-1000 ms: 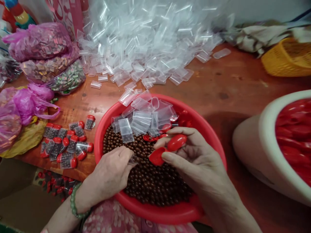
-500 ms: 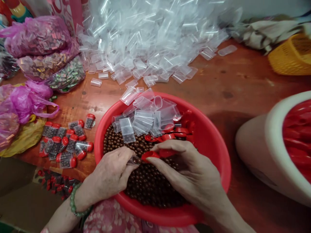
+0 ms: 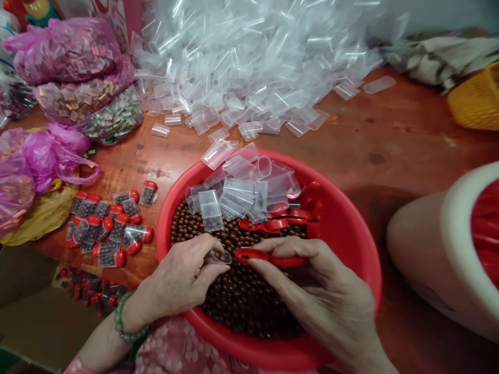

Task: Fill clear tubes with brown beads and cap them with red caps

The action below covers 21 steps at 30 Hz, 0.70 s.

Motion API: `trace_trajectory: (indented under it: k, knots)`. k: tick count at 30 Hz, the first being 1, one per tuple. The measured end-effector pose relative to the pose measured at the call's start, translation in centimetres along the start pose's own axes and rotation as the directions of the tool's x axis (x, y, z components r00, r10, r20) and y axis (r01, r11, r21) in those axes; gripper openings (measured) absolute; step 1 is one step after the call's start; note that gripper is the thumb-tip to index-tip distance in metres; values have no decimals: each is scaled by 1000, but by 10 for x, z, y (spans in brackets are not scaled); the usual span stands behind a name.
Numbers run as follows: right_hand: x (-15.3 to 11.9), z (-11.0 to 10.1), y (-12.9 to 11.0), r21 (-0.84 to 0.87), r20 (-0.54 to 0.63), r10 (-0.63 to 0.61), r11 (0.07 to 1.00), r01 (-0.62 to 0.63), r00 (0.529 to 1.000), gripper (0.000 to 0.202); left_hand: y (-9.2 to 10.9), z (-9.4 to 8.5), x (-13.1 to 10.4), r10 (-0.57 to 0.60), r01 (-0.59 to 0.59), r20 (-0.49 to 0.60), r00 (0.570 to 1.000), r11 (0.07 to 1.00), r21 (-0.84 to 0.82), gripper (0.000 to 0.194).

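Pinching a clear plastic tube (image 3: 224, 256) in the head view, my left hand (image 3: 187, 272) sits just below the middle of the frame, thumb and fingers closed on it, the tube's mouth facing right. Brown balls show in or through the tube; I can't tell which. My right hand (image 3: 327, 291), right of centre, grips a red plastic piece (image 3: 251, 254) between thumb and fingers, closed to the piece's thickness; its near end is just beside the tube's mouth, apart from it. My fingers partly hide the rest of it.

Both hands are above a red basin (image 3: 372, 272), in the lower middle of the frame, holding brown balls (image 3: 253, 306), loose clear tubes (image 3: 237, 200) and more red pieces (image 3: 277, 224). A green bead bracelet (image 3: 120, 317) circles my left wrist.

At left of the frame lie red-capped tubes (image 3: 107, 248) on the wooden table (image 3: 390, 140), above a cardboard box (image 3: 35, 317) at lower left. A heap of clear tubes (image 3: 249, 62) fills the top middle, purple bags (image 3: 70, 49) the upper left. A white bucket (image 3: 424, 234) stands at right, red pieces inside.
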State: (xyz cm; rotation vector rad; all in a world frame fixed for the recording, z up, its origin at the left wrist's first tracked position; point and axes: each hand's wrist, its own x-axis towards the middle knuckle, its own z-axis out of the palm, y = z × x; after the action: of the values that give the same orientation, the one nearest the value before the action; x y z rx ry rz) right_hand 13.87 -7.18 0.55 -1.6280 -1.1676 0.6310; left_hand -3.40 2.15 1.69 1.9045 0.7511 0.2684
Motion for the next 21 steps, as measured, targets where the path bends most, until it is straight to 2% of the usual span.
trace_trajectory:
  k: [3, 6, 8, 11, 14, 18, 21]
  knots:
    - [4, -2, -7, 43, -53, 61, 997, -59, 997, 18, 1, -1, 1, -42, 40, -14, 999, 995, -94, 4]
    - [9, 2, -16, 133, -32, 70, 989, -65, 997, 17, 1, 0, 1, -142, 126, -45, 989, 956, -265, 8]
    - [10, 6, -18, 117, -3, 18, 993, -18, 1000, 16, 2, 3, 0, -217, 170, -62, 974, 888, -428, 14]
    - [7, 10, -13, -4, 27, -57, 998, 57, 998, 15, 2, 7, 2, -318, 212, -74, 945, 770, -601, 24]
    - [5, 9, -8, -81, 106, -104, 990, 113, 989, 24, 1, 8, 3, -359, 208, -104, 927, 726, -655, 25]
    - [10, -3, -8, -147, 239, -159, 969, 198, 958, 28, -3, 8, 4, -345, 181, -141, 928, 748, -639, 23]
    - [15, -13, -9, -172, 268, -203, 952, 254, 942, 28, -4, 7, 4, -325, 155, -160, 932, 757, -634, 22]
